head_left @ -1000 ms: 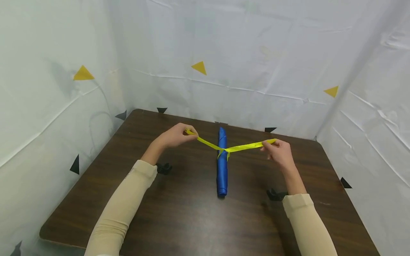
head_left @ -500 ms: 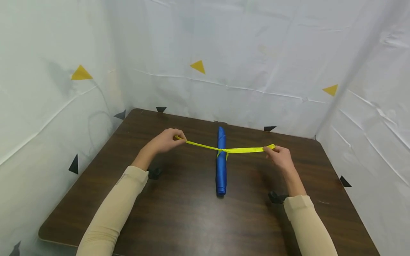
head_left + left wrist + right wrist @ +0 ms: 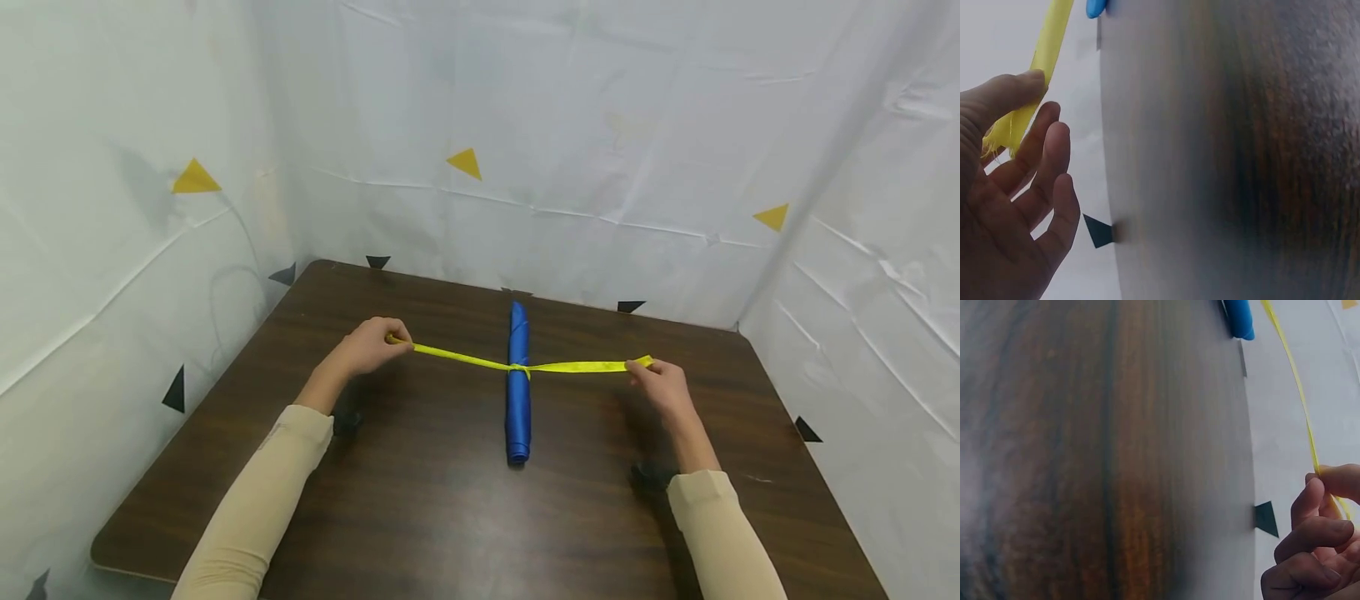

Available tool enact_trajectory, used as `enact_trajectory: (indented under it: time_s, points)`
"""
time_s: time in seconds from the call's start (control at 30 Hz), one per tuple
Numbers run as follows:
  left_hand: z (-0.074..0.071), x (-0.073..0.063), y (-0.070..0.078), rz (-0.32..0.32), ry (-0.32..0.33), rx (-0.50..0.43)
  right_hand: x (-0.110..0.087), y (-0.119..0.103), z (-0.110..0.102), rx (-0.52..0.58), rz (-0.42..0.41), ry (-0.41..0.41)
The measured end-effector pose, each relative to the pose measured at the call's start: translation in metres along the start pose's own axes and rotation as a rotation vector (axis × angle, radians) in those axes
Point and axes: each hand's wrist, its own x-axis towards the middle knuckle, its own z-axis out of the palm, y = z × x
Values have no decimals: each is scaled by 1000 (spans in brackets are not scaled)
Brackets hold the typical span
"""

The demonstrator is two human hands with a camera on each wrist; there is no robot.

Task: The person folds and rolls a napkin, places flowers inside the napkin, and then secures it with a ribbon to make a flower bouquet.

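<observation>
A blue rolled bundle of smooth material lies lengthwise on the table, its near end showing the rolled layers. Round its middle goes a yellow ribbon, crossed or knotted on top; which of the two I cannot tell. My left hand pinches one end between thumb and index finger, and the frayed tip pokes out in the left wrist view. On the other side, the right hand pinches the opposite end. Both ribbon lengths stretch nearly straight out sideways from the bundle.
The brown wood-grain table has white sheeting behind it and on both sides. Yellow and black triangle markers dot the sheeting. Dark straps or devices sit at both wrists, near the sleeve cuffs.
My left hand has moved left and toward me, pulling its ribbon end outward. The right hand has come slightly lower and outward. The ribbon's crossing has drawn closer against the bundle.
</observation>
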Motion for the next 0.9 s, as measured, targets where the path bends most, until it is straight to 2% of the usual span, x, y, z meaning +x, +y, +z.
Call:
enact_trajectory:
  time_s: [0.13,0.3,0.4,0.57,0.9]
  points:
    - [-1,4,-7,-4,-11,3,1,4,-1,3,4,-9]
    - [0,6,-23,-39,-90,-14,0,9,-3,14,33,-37]
    - [0,4,-29,-29,-129,-40,0,14,-5,20,50,-35]
    - [0,1,-32,6,-151,-89,-1,18,-8,2,58,-31]
    - [-1,-1,-38,-15,-198,-100,-6,13,-12,-20,35,-58]
